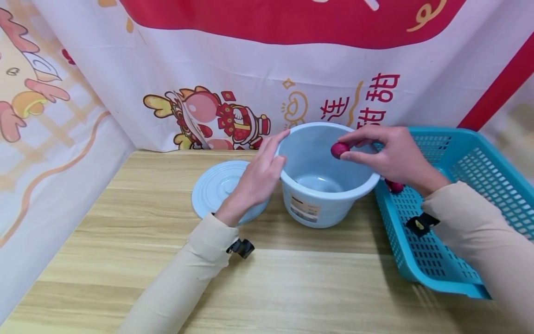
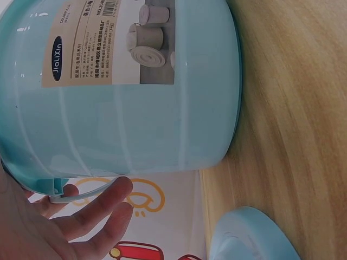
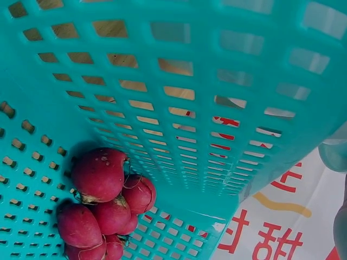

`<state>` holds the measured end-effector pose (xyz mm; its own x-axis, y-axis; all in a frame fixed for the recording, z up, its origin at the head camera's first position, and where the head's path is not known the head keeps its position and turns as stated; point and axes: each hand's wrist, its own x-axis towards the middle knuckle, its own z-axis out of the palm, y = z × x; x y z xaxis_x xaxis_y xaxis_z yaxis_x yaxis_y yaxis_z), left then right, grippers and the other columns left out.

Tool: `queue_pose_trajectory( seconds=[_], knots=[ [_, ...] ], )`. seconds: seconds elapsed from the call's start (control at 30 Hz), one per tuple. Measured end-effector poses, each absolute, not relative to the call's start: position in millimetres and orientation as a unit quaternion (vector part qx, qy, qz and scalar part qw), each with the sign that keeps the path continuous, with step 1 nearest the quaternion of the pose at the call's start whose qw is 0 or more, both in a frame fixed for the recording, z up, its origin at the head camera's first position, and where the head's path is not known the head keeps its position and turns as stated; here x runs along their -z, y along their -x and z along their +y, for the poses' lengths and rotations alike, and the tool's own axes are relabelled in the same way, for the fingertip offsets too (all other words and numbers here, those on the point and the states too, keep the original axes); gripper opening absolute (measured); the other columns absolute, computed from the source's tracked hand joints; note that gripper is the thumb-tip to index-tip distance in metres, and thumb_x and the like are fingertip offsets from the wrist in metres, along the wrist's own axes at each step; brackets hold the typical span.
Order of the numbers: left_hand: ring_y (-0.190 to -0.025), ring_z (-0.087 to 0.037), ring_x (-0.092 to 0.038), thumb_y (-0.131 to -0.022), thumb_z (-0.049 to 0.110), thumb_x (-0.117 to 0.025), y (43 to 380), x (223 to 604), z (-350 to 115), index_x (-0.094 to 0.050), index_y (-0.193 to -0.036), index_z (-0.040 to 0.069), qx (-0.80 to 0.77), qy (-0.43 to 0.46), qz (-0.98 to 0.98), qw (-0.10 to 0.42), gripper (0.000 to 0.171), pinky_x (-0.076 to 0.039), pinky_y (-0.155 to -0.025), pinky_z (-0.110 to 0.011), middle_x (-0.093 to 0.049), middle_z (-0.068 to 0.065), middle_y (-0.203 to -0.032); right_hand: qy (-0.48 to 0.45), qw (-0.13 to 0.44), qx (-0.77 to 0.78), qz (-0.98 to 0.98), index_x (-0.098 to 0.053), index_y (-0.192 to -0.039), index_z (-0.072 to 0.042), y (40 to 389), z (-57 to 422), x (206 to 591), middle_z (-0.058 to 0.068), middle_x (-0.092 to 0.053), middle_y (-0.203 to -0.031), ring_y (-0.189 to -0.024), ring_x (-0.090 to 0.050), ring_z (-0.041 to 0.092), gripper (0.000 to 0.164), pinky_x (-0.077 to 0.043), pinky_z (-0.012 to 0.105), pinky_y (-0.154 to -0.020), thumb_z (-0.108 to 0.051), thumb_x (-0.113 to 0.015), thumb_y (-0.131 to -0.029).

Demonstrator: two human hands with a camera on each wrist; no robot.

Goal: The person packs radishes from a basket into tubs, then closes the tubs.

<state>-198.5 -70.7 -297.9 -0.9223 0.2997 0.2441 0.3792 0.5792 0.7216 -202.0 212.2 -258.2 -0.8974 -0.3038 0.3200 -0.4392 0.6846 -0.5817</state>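
Observation:
In the head view my right hand (image 1: pixel 385 150) pinches a round red radish (image 1: pixel 340 150) between thumb and fingers, over the mouth of a light blue plastic bucket (image 1: pixel 323 208). My left hand (image 1: pixel 263 174) rests against the bucket's left rim. Its fingers are loosely extended beside the bucket's wall and thin handle (image 2: pixel 89 194) in the left wrist view. To the right stands a teal perforated basket (image 1: pixel 410 260). Several red radishes (image 3: pixel 100 173) lie together in the basket in the right wrist view; the right hand's grip is out of that view.
A round light blue lid (image 1: pixel 212 190) lies on the wooden table (image 1: pixel 267 287), left of the bucket and partly behind the left hand. Behind the table hangs a white and red printed cloth (image 1: pixel 242 60). The basket's wall stands close to the bucket's right side.

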Motion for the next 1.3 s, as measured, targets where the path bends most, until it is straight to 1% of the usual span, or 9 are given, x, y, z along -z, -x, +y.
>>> queue_pose_trajectory(
  seconds=[0.13,0.37,0.67,0.83,1.1,1.3],
  knots=[
    [-0.138,-0.017,-0.041,-0.099,0.03,-0.032,198.1,297.4,-70.9,-0.024,-0.156,0.035,0.417,0.19,-0.888,0.047,0.058,-0.041,-0.108,-0.052,-0.027,0.008,-0.159,-0.205,0.099,-0.341,-0.912,-0.069,-0.122,-0.035,201.8,211.9,258.2,-0.006,-0.071,-0.114,-0.101,-0.06,0.012,0.044,-0.051,0.014,-0.071,-0.042,-0.079,-0.079],
    [-0.138,-0.018,-0.041,-0.099,0.03,-0.033,197.5,297.3,-70.3,-0.024,-0.156,0.036,0.418,0.186,-0.888,0.044,0.058,-0.041,-0.108,-0.053,-0.027,0.009,-0.159,-0.208,0.099,-0.343,-0.911,-0.07,-0.121,-0.036,202.0,212.3,259.3,-0.007,-0.071,-0.113,-0.102,-0.06,0.012,0.043,-0.051,0.014,-0.072,-0.041,-0.08,-0.08],
    [-0.139,-0.018,-0.04,-0.099,0.03,-0.032,196.7,296.4,-69.9,-0.024,-0.156,0.036,0.419,0.187,-0.888,0.044,0.058,-0.041,-0.108,-0.053,-0.027,0.009,-0.159,-0.218,0.097,-0.336,-0.911,-0.072,-0.112,-0.039,202.5,212.4,261.0,-0.013,-0.072,-0.109,-0.1,-0.063,0.005,0.027,-0.05,0.012,-0.078,-0.035,-0.075,-0.085],
    [-0.139,-0.017,-0.04,-0.099,0.03,-0.032,197.3,296.9,-70.3,-0.024,-0.156,0.036,0.42,0.187,-0.887,0.043,0.058,-0.041,-0.108,-0.052,-0.027,0.009,-0.159,-0.215,0.096,-0.335,-0.913,-0.072,-0.112,-0.039,202.5,212.3,260.7,-0.013,-0.072,-0.109,-0.099,-0.063,0.005,0.027,-0.05,0.012,-0.078,-0.037,-0.075,-0.085],
    [-0.14,-0.017,-0.039,-0.099,0.029,-0.032,198.4,297.9,-70.4,-0.024,-0.156,0.036,0.418,0.189,-0.887,0.048,0.057,-0.039,-0.109,-0.052,-0.027,0.01,-0.159,-0.215,0.098,-0.339,-0.911,-0.072,-0.112,-0.038,202.4,212.1,260.8,-0.012,-0.072,-0.109,-0.098,-0.063,0.005,0.027,-0.05,0.012,-0.077,-0.036,-0.076,-0.085],
    [-0.141,-0.016,-0.038,-0.1,0.028,-0.033,198.3,297.7,-69.9,-0.025,-0.156,0.035,0.418,0.189,-0.887,0.049,0.057,-0.038,-0.11,-0.052,-0.027,0.01,-0.159,-0.212,0.097,-0.339,-0.911,-0.072,-0.111,-0.039,202.4,212.2,261.4,-0.013,-0.072,-0.108,-0.098,-0.063,0.005,0.027,-0.05,0.012,-0.077,-0.039,-0.075,-0.085]
  ],
)
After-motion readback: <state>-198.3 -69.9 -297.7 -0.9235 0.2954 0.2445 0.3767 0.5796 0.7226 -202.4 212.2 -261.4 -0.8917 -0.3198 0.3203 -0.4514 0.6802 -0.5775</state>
